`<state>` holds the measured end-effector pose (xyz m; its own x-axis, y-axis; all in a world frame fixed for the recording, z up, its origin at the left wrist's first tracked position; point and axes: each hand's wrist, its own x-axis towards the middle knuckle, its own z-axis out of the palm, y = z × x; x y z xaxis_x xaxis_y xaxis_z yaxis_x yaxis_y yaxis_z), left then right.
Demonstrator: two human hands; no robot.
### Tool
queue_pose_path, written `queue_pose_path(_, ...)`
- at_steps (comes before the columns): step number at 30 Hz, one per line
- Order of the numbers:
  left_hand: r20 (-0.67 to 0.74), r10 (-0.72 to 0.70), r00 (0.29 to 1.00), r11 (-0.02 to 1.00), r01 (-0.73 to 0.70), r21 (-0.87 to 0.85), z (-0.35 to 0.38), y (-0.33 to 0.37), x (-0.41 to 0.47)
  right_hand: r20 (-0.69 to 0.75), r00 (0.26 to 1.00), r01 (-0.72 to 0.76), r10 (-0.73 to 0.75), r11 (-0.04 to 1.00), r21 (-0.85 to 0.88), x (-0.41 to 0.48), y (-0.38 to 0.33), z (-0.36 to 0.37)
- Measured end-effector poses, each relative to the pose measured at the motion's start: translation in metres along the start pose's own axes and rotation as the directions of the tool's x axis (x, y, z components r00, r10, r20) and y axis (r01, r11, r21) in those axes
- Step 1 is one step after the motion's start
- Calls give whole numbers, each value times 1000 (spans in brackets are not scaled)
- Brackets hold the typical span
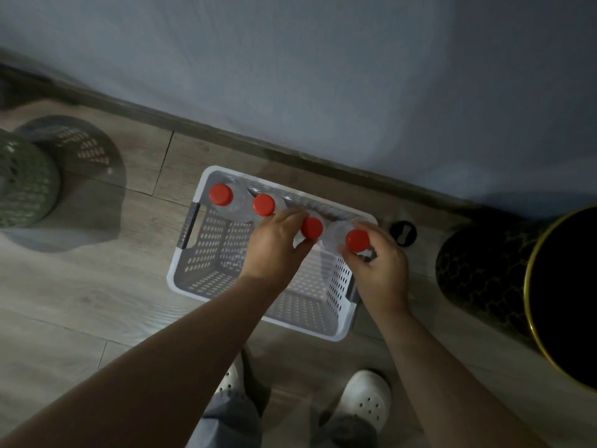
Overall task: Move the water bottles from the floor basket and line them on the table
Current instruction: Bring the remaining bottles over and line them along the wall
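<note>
A white and grey perforated basket (206, 257) stands on the wooden floor by the wall. Several clear water bottles with red caps stand upright in a row along its far side. My left hand (274, 247) curls round the neck of the third bottle (312, 227), just below the cap. My right hand (378, 263) grips the rightmost bottle (357, 240) under its cap. Two more bottles, one (221, 194) at the far left and one (264, 205) beside it, stand untouched. The bottle bodies are mostly hidden by my hands and the dim light.
A green perforated bin (22, 182) stands at the left. A black round container with a gold rim (529, 279) stands at the right. A small black round object (403, 233) lies on the floor beside the basket. My feet in white clogs (365, 399) are just below the basket.
</note>
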<state>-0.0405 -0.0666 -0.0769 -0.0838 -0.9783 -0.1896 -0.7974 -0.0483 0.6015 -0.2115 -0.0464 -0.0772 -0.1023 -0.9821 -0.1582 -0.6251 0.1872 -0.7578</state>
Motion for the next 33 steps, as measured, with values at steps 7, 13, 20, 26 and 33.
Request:
queue_pose_path(7,-47,88,995,996,-89,-21,-42,19,-21,-21,1000,7,-6,999,38,-16,-29,-29)
queue_pose_path(13,-77,113,991,988,-121,-101,-107,57,-45,-48,999,-6,11,994,107,-30,-86,-66)
queue_pose_path(20,-258,102,961,955,-167,-245,-204,124,-56,-128,992,9,10,988,151,-43,-177,-137)
queue_pose_path(26,-381,100,919,934,-218,-283,-309,205,-62,-197,980,66,-30,981,180,-51,-276,-223)
queue_pose_path(33,-496,181,849,878,-367,-308,-441,306,-89,-306,939,210,-159,968,140,-78,-403,-334)
